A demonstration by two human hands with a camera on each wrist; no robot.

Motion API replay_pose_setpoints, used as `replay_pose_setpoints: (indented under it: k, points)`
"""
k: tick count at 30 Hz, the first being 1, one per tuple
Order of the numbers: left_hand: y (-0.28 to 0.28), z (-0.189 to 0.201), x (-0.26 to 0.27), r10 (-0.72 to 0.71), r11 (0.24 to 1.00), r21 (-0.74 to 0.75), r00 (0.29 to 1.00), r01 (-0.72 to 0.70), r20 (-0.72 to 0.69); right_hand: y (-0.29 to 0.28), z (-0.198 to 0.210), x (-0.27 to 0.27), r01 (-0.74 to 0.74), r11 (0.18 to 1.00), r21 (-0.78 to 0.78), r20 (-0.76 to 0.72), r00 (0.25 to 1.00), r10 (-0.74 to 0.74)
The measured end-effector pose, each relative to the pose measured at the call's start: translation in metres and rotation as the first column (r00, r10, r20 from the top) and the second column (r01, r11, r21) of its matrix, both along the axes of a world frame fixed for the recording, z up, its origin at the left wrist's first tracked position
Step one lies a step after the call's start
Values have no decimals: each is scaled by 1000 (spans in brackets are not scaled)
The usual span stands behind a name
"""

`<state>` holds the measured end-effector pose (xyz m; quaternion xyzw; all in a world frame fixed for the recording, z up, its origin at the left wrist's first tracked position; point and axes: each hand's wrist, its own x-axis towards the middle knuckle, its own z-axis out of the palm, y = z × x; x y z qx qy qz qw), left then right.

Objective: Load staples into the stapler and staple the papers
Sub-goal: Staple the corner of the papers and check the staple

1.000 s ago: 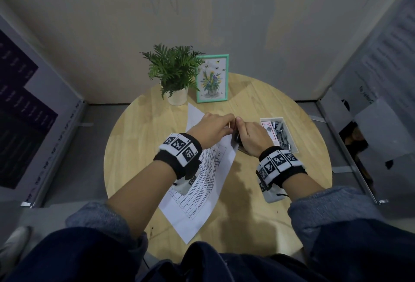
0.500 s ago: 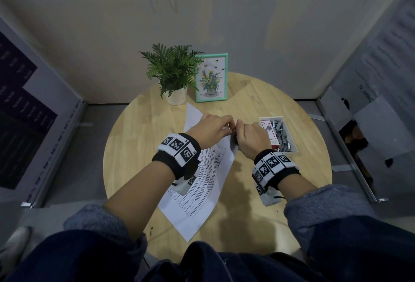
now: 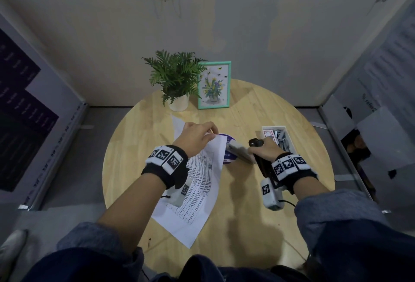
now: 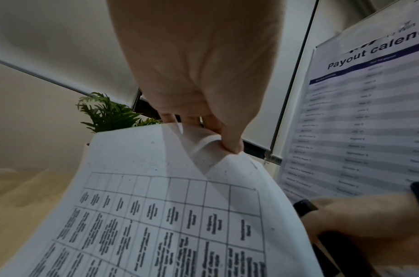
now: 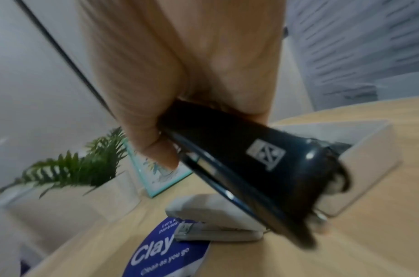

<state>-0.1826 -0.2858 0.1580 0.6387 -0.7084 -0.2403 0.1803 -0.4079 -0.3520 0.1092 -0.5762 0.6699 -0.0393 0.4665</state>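
The hands have drawn apart since a moment ago, so the staple is probably in. The left hand (image 3: 195, 138) pinches the papers (image 3: 197, 182) by their top corner, lifting it off the bench (image 3: 247, 225); the right hand's (image 3: 265, 150) fingers curl round the black stapler (image 5: 255, 161), just right of the papers.

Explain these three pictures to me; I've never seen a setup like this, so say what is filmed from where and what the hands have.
No machine here: a person works with bare hands, wearing a camera on the head and one on each wrist band. The head view looks down on a round wooden table. On it stand a potted plant, a framed picture and a white box of staples. The left hand pinches the corner of the printed papers; its wrist camera shows that pinch close up. The right hand grips the black stapler, seen near in the right wrist view. A grey stapler lies on a blue round label.
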Motion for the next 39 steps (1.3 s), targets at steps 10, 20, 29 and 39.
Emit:
replay_pose_setpoints:
  k: [10, 20, 29, 39]
  points:
    - [-20, 4, 4, 78, 996, -34, 990, -83, -113, -42, -25, 30, -75, 930, -360, -171, 985, 13]
    - [-30, -11, 7, 60, 998, 5, 984, -60, -170, -66, -64, 33, -243, 954, -178, -402, 902, 155]
    - [-37, -8, 0, 95, 995, -28, 983, -101, -156, -50, 5, 36, -43, 903, -427, 79, 993, 84]
    - [-24, 12, -9, 223, 910, -346, 973, -227, -52, 10, 67, 60, -110, 867, -487, 267, 926, 268]
